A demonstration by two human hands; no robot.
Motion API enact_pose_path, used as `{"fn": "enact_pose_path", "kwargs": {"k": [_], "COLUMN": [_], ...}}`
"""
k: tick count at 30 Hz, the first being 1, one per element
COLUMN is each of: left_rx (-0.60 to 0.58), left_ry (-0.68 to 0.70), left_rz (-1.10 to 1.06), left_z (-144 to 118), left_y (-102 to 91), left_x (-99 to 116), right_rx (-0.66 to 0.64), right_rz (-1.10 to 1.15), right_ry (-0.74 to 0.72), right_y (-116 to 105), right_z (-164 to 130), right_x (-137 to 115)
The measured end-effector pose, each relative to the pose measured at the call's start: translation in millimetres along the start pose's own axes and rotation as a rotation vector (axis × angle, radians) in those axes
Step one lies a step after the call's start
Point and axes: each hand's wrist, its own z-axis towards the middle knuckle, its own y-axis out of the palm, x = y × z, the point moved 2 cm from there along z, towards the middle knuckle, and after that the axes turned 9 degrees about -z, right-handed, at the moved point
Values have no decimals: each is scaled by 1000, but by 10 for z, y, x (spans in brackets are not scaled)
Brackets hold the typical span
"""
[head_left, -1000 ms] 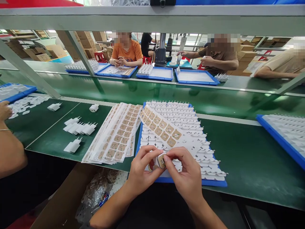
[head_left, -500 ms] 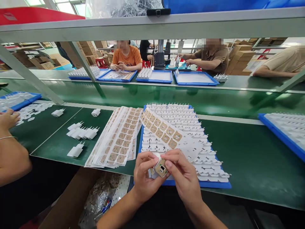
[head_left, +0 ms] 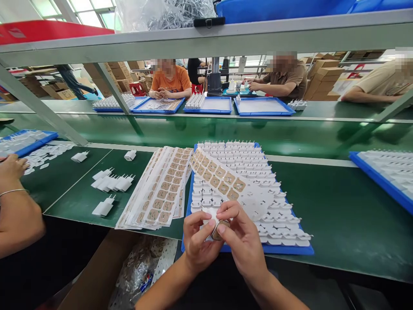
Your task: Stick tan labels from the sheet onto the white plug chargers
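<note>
Just above the near edge of the blue tray (head_left: pixel 290 249), my left hand (head_left: pixel 199 243) and my right hand (head_left: pixel 243 241) pinch a white plug charger (head_left: pixel 215 233) between them. A brown sticker covers the charger's end face, now mostly behind my right thumb. Both hands are closed, with thumbs and fingertips on its sides. Rows of white chargers (head_left: pixel 274 219), pins up, fill the tray. Across them lies a partly used sheet of brown stickers (head_left: pixel 214 172), its near end bare white backing.
Left of the tray is a stack of sticker sheets (head_left: pixel 161 189). Several loose chargers (head_left: pixel 112 182) lie beyond it. A co-worker's arm (head_left: pixel 19 211) reaches in at far left. Another tray of chargers (head_left: pixel 387 185) stands right. A shelf beam (head_left: pixel 206 43) crosses overhead.
The charger has turned in my fingers, so its stickered face is seen more edge-on. My right thumb has come over that face. The sheet and tray stay put.
</note>
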Motion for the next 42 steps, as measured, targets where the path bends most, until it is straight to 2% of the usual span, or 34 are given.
{"fn": "enact_pose_path", "kwargs": {"k": [8,15,19,24,29,37,42], "left_rx": [-1,-15,-7,-39,-63,-31,-49], "left_ry": [48,33,28,18,-48,17,59], "left_rz": [41,61,40,-55,-113,-10,26], "left_z": [-2,-10,-15,-16,-2,16,24], "left_y": [-13,-27,-19,-31,-39,-24,-48], "left_x": [6,19,28,6,-3,55,52], "right_rx": [28,20,18,-79,-178,-95,-89], "right_rz": [31,103,77,11,-109,-20,40], "right_ry": [48,86,83,90,75,85,110], "right_y": [18,18,14,-11,-48,-57,-40], "right_z": [-29,-74,-53,14,12,22,18], "right_x": [63,129,82,-25,-48,-46,-1]}}
